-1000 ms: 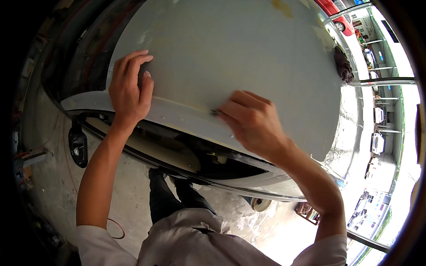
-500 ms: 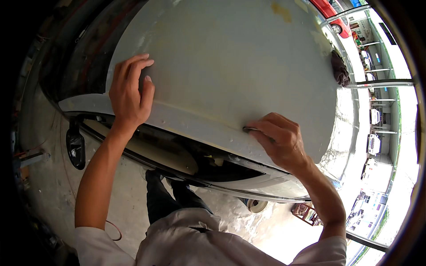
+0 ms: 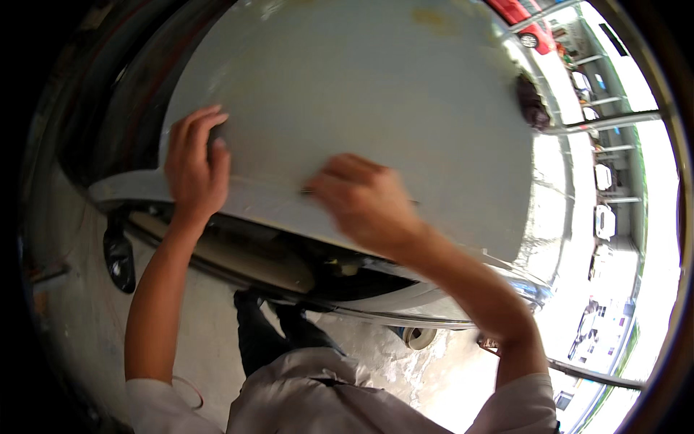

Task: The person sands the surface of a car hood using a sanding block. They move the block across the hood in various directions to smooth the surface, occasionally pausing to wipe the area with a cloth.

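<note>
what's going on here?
A person stands beside a car, both bare hands at its grey roof. The right hand pinches a small dark piece, too blurred to identify, near the roof's side edge. The left hand, fingers loosely curled, is by the windscreen end, holding nothing visible. A dark crumpled cloth lies toward the roof's far end.

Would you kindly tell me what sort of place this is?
Probably a car body workshop: a dull grey car roof with a yellowish patch, a pale, blotchy floor, and a red car standing beyond.
</note>
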Demonstrator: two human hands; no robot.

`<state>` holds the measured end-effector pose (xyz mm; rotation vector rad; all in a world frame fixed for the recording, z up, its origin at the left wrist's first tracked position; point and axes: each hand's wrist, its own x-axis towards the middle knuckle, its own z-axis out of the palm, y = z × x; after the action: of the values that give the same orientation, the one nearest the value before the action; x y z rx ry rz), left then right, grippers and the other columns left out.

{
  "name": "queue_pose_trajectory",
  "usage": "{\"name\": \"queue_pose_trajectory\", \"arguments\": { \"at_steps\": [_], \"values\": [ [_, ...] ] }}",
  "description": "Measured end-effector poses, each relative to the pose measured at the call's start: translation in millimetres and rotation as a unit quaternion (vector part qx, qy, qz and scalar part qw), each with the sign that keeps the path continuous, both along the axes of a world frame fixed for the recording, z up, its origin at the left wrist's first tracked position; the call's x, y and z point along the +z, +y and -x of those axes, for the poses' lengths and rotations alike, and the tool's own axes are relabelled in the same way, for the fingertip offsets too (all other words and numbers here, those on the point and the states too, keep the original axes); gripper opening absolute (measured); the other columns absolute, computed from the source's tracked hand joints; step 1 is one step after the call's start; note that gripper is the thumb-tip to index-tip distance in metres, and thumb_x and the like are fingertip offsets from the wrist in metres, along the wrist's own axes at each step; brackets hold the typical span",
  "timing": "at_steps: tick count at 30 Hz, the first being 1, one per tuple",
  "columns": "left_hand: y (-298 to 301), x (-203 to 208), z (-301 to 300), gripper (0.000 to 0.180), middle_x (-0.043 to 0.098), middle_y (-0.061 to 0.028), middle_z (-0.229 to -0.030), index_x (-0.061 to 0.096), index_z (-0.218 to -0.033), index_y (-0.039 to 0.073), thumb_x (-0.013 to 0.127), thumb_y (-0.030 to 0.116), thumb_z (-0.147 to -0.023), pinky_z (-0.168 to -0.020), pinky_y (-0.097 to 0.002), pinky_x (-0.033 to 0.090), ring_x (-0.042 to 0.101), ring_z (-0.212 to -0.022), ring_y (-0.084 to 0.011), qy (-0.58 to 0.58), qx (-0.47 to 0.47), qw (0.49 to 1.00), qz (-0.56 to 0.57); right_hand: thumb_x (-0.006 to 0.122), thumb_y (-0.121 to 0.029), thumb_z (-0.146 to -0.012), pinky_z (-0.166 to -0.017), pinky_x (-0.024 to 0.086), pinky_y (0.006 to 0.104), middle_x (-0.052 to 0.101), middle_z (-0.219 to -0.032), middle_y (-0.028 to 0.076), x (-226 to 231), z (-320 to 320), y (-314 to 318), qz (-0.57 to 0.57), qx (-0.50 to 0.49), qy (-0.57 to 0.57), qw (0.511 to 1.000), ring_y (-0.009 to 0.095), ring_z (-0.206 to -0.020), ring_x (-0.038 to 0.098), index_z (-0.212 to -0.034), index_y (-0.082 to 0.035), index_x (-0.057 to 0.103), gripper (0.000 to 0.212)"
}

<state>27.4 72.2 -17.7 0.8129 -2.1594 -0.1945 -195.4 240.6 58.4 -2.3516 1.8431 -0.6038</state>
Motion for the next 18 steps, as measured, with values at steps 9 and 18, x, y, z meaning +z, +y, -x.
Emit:
{"name": "queue_pose_trajectory", "arguments": {
  "at_steps": [9,18],
  "values": [
    [-12,-18,-5,0.033,0.061,-0.0126,-0.139,0.061,-0.132,0.007,0.044,0.021,-0.109,-0.107,-0.0467,0.047,0.058,-0.129,-0.0336,0.011,-0.012,1.000,-0.008,0.070,-0.006,-0.085,-0.067,0.060,0.0350,0.066,-0.092,0.006,18,62,63,0.032,-0.014,0.003,0.999,0.023,-0.088,0.066,-0.098,-0.007,0.072,0.013],
    [-24,-26,-4,0.033,0.059,-0.0131,-0.142,0.060,-0.135,0.006,0.044,0.022,-0.111,-0.109,-0.0484,0.046,0.057,-0.130,-0.0348,-0.016,-0.029,0.999,-0.011,0.065,-0.008,-0.089,-0.086,0.060,0.0374,0.068,-0.112,0.008,-14,2,-2,0.016,-0.008,0.033,0.999,0.025,-0.113,0.065,-0.102,-0.012,0.075,0.017]
  ]
}}
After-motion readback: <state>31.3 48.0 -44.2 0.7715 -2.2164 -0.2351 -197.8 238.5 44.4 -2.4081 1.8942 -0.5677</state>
